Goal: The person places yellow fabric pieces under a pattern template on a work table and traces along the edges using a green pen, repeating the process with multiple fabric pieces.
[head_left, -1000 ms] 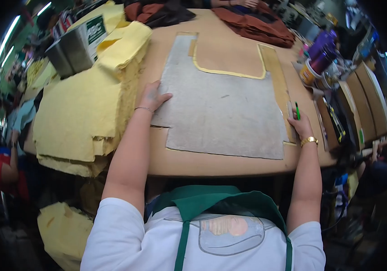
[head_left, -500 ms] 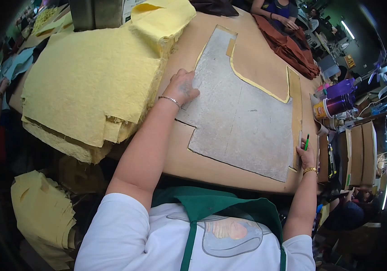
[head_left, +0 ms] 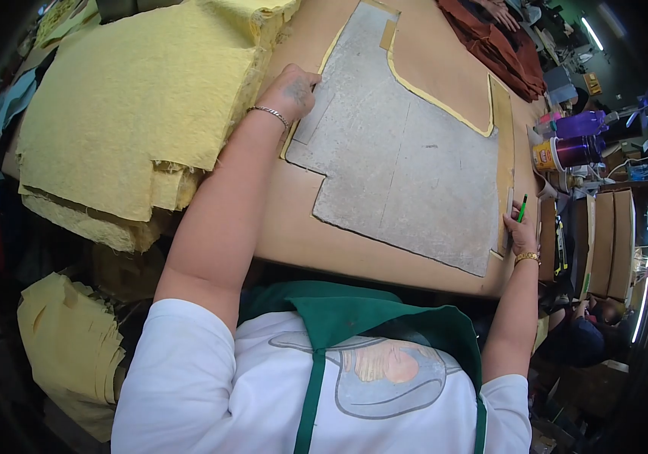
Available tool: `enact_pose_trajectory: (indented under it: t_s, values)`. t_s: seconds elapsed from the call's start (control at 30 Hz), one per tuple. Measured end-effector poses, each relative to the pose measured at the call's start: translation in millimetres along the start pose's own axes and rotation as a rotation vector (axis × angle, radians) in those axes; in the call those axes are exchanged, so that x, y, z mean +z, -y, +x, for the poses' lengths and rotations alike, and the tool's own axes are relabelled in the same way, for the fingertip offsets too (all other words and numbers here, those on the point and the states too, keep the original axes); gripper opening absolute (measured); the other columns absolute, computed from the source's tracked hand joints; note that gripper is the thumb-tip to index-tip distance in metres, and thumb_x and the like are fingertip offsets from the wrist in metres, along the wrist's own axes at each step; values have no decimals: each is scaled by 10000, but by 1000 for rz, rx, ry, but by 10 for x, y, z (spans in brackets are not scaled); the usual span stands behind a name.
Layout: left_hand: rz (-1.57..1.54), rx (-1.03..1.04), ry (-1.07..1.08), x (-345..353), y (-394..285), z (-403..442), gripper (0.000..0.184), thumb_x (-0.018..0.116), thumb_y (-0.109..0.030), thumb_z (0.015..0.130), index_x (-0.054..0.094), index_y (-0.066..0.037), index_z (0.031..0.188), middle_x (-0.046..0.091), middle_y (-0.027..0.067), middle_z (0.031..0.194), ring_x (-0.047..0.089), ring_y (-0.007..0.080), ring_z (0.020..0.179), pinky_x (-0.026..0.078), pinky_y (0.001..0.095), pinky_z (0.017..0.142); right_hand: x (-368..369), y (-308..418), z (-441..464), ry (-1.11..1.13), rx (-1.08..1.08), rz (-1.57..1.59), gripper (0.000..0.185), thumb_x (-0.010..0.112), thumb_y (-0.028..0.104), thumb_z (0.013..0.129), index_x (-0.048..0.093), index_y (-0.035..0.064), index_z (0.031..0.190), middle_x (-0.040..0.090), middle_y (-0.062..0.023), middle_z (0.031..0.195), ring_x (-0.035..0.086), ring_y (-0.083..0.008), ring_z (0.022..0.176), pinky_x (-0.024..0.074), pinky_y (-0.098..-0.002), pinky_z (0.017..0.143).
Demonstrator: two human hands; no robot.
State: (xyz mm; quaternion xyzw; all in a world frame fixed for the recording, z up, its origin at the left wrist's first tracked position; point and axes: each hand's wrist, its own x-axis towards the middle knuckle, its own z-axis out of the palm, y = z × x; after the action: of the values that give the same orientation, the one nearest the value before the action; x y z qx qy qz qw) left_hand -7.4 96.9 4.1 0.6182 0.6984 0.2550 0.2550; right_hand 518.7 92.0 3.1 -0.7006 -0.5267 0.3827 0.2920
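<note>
A large grey pattern template (head_left: 407, 166) lies flat on the tan tabletop, its outline cut with notches and a deep curve. Yellow material shows as a thin rim along its left side and curved edge. At the template's upper left edge is my left hand (head_left: 291, 92), fingers curled closed on that edge. Beside its wrist, a small rectangle (head_left: 313, 119) shows on the template. My right hand (head_left: 521, 231) is at the table's right side, by the template's lower right corner, closed with a green pen (head_left: 523, 207) sticking up from the fingers.
Stacked yellow fuzzy sheets (head_left: 127, 113) cover the table's left side, with more yellow sheets (head_left: 70, 344) lower down. Brown cloth (head_left: 494, 45) lies at the far right near another person's hand (head_left: 499, 13). Cups and a purple bottle (head_left: 581, 123) stand beyond the right edge.
The view has shifted, so the table sits higher in it. My left hand has slid outward to the template's left edge, uncovering the small rectangle. My right hand keeps the green pen.
</note>
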Motion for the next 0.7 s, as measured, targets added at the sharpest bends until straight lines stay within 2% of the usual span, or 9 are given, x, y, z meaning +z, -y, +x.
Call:
enact_pose_trajectory:
  t_s: [0.17, 0.37, 0.57, 0.67, 0.7]
  values:
    - [-161, 70, -294, 136, 137, -40, 249, 480, -56, 756, 591, -61, 979, 550, 178, 958, 542, 302, 892, 436, 341, 780, 11, -36, 6, -17, -19, 5, 451, 580, -26, 729, 439, 21, 1155, 467, 19, 785, 474, -89, 716, 409, -205, 678]
    - [-222, 61, -234, 83, 105, -322, 152, 501, -74, 749, 584, -8, 858, 595, 169, 801, 563, 302, 795, 443, 342, 738, 31, -37, -28, -30, -19, -8, 453, 596, -13, 717, 451, 21, 1145, 457, 24, 773, 468, -86, 691, 412, -203, 649]
    - [21, 122, -301, 163, 33, -271, 166, 501, -78, 728, 577, 18, 840, 585, 200, 825, 556, 329, 793, 443, 350, 738, 17, -130, 40, -65, -61, -16, 436, 601, -6, 714, 463, 13, 1128, 469, 17, 784, 476, -87, 708, 421, -213, 649]
    - [107, 84, -302, 178, -5, -279, 204, 568, -96, 696, 581, 0, 876, 584, 138, 816, 569, 231, 766, 446, 304, 708, 47, -75, 4, -57, -57, 5, 440, 607, -9, 709, 461, 0, 1124, 473, 13, 814, 473, -91, 723, 419, -217, 665]
    - [21, 50, -273, 170, -20, -288, 206, 564, -95, 692, 575, 7, 871, 586, 151, 827, 569, 246, 775, 446, 309, 713, 59, -48, -14, -62, -57, 16, 441, 609, -10, 708, 460, -2, 1123, 471, 13, 816, 471, -91, 726, 418, -218, 669]
